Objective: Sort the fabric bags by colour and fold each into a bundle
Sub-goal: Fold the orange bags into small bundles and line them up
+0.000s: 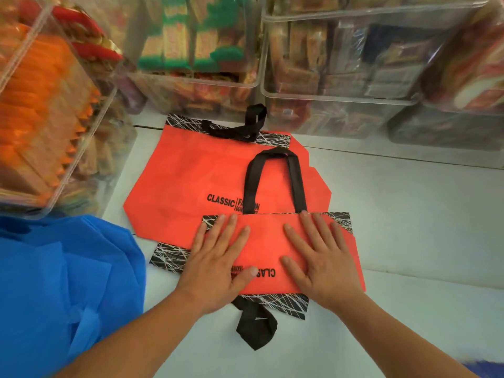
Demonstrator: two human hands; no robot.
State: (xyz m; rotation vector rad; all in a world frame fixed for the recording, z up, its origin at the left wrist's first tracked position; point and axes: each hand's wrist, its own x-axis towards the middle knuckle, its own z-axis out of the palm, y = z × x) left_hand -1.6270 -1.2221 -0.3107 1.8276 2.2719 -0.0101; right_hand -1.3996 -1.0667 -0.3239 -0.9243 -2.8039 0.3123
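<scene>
**Fold's only staying down because I'm leaning on it**

Fingers (231,222) are straight and spread wide on both sides, gripping nothing. The left hand (215,257) and right hand (324,255) are just pressed flat, side by side, on the folded red bag (267,241), which sits toward the counter's (409,214) near edge, roughly mid-width.

What worries me:

- This fabric looks stiff, so I'd guess the fold pops open once the palms lift.
- Its far edge overlaps the second red bag (196,170), which lies flat further back. Sliding either bag probably drags the other out of line.
- One black handle loop (275,181) lies across the back bag. Another handle (256,326) pokes out toward the near edge. Roll without tucking them in and the bundle ends up lumpy, or it snags.
- The blue bags (62,268) are heaped at the near left corner, close to my left hand. A careless sweep could mix the colours.
- The clear bins (341,77) crowd the back edge, so there's little room to push anything away.
</scene>
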